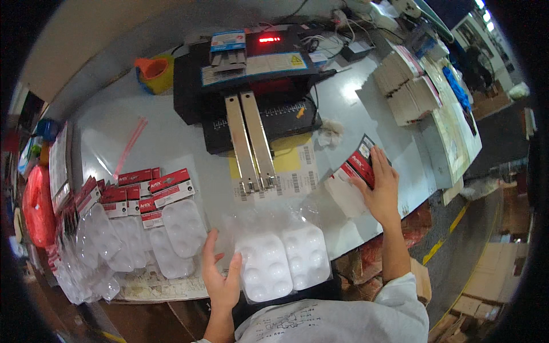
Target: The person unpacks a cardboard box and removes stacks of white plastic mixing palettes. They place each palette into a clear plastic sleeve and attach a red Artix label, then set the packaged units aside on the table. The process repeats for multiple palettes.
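Head view, workbench from above. The left hand [220, 274], low in the frame just left of centre, has its fingers [209, 243] spread and nearly straight; the thumb [235, 268] rests against the left edge of a white plastic paint tray [265, 267] in a clear bag. The hand grips nothing; it only steadies the tray. A second bagged tray [307, 254] lies just beside the first, on its right.

The right hand [380, 186], at centre right, lies flat with fingers extended on a small stack of red and white header cards [359, 166]. Whether the fingertips have pinched a card cannot be told; the palm covers that part.

The near tray sits at the lower centre of the frame, wells facing up. Its long axis runs roughly from the lower edge toward the upper right, tilted slightly clockwise. The cards point along a diagonal from lower left to upper right.

To do this step well, a single card should be slid off the stack with the fingertips while the left thumb keeps the tray from skating on the smooth table [171, 143].

Finished carded trays [171, 228] fill the left of the frame; a black sealing machine [246, 74] stands at upper centre.
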Motion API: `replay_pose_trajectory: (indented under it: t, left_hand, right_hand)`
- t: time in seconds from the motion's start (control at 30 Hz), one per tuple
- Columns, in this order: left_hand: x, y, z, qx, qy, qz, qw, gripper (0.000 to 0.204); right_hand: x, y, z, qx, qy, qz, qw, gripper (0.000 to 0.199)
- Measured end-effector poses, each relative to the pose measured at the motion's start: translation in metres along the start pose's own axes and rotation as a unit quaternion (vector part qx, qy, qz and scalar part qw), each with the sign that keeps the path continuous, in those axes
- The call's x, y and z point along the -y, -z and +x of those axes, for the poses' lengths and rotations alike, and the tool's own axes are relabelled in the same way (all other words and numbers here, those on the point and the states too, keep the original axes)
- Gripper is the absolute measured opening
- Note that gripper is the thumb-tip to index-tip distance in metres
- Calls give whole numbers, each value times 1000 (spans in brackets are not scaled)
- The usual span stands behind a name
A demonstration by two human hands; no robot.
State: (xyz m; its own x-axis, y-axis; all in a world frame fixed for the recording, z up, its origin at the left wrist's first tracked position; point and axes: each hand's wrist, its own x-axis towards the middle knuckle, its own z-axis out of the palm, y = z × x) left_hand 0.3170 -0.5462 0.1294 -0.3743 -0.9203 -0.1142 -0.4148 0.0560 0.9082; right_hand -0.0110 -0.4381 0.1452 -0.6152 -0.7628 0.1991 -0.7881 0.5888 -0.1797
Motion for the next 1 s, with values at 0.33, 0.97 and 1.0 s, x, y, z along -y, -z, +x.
replay_pose_trajectory:
  t: [0.33, 0.97, 1.0]
  left_hand:
    - [-1, -10, 17, -53, -21, 8, 998, 20]
    - [-32, 2, 9, 101, 45, -323, 940, 12]
    - [-33, 2, 10, 116, 45, -324, 938, 11]
  right_hand:
    - [-1, 2, 6, 30, -30, 60, 997, 99]
    - [20, 42, 1, -118, -184, 236, 947, 45]
    - [17, 45, 6, -125, -141, 236, 953, 47]
